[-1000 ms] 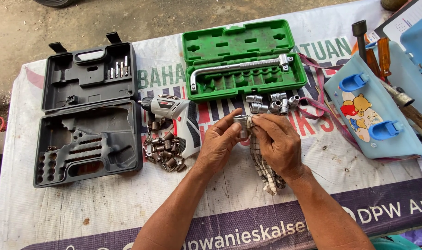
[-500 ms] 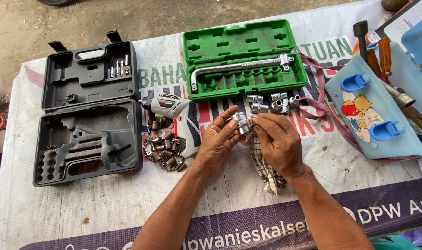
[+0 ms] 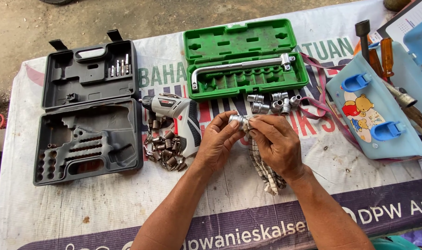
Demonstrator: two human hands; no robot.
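From the head view, the left hand (image 3: pixel 219 141) and the right hand (image 3: pixel 277 144) meet above the middle of the surface (image 3: pixel 104 208), and both close their grip on one small metal socket (image 3: pixel 239 121). The socket lies with its long axis nearly level, from left to right, and its open end points to the left hand; a checked cloth (image 3: pixel 265 170) is pressed against it under the right fingers and hangs down onto the surface. Just above the hands lie about five loose shiny sockets (image 3: pixel 273 103) in a loose row, in front of one green case (image 3: pixel 244 58) that is open and holds one bent steel handle (image 3: pixel 239 68). To the left stands one open dark grey case (image 3: pixel 88 111) with four thin bits in its lid. Between this case and the hands lies one cordless screwdriver (image 3: pixel 178 113), grey, white and red, and beside it a heap of small dark sockets (image 3: pixel 163 149), too many to count. At the right is one light blue box (image 3: pixel 382 113) with a bear picture and two blue latches. The surface is covered with a white banner (image 3: pixel 313 183) with large green and red letters and a purple strip along its near edge.
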